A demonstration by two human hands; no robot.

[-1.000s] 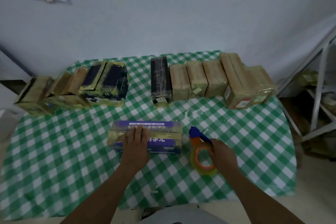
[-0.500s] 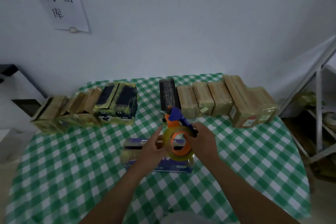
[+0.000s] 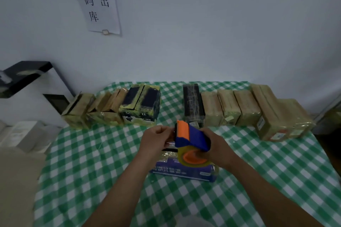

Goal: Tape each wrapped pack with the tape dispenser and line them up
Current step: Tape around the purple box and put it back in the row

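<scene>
Lifted off the tablecloth since a second ago, the tape dispenser (image 3: 191,139) is now held above the blue pack (image 3: 184,171), with the right hand (image 3: 219,149) curled round its roll and the left hand (image 3: 156,140), no longer on the pack, pinching its orange front edge. The pack lies flat on the green-checked table (image 3: 92,162) beneath both hands. Wrapped packs (image 3: 239,108) line the far edge below a paper sign (image 3: 97,0).

You work from a single view, the wide-angle head camera. It looks forward and down from above the near edge of the table (image 3: 88,167) and faces the wall (image 3: 212,33). The near tabletop is close; the packs (image 3: 228,107) along the far edge lie farther off.
</scene>
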